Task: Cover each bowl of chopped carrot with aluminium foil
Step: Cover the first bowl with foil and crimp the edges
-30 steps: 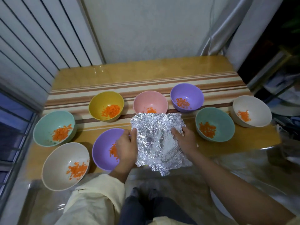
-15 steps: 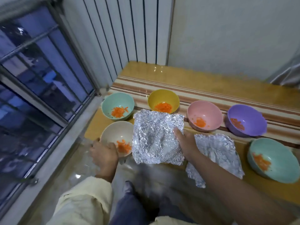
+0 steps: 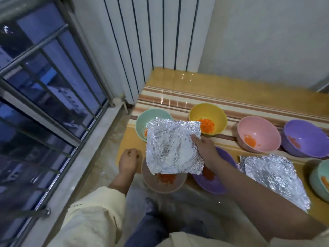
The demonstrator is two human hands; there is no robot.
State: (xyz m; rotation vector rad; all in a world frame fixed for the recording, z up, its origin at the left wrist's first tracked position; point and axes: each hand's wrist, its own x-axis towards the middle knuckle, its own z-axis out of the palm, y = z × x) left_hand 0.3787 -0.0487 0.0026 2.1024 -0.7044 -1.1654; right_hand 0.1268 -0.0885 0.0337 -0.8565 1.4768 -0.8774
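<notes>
First on my list is the beige bowl (image 3: 156,185), and right now it all comes down to how the foil sheet (image 3: 170,148) sits against it. My right hand (image 3: 204,148) has the sheet pinched by its right-hand edge, so it hangs in the air above the bowl. As far as I can tell it isn't touching the rim.

Thing is, it's not centred. The sheet covers the far half of the bowl and runs on past it toward the green bowl (image 3: 142,122) behind. The near half, with the chopped carrot (image 3: 166,177), pokes out from under the sheet's lower edge. The sheet's roughly square, so there's no long side to fuss about. It's turned a bit though, with one corner pointing down near the bowl's left side.

My left hand (image 3: 128,157) is just left of the bowl, low over the table (image 3: 128,145), fingers loosely curled with nothing in them. It's way closer to the sheet's free left edge than my right is, so I reckon that's the hand to catch that side. After that I'd guess it's pull the sheet toward me, drop it and crimp it round the rim.

The spare foil (image 3: 274,177) lies flat well to the right of the bowl, past the purple bowl (image 3: 210,186) next door. No bowl I can see is covered yet.
</notes>
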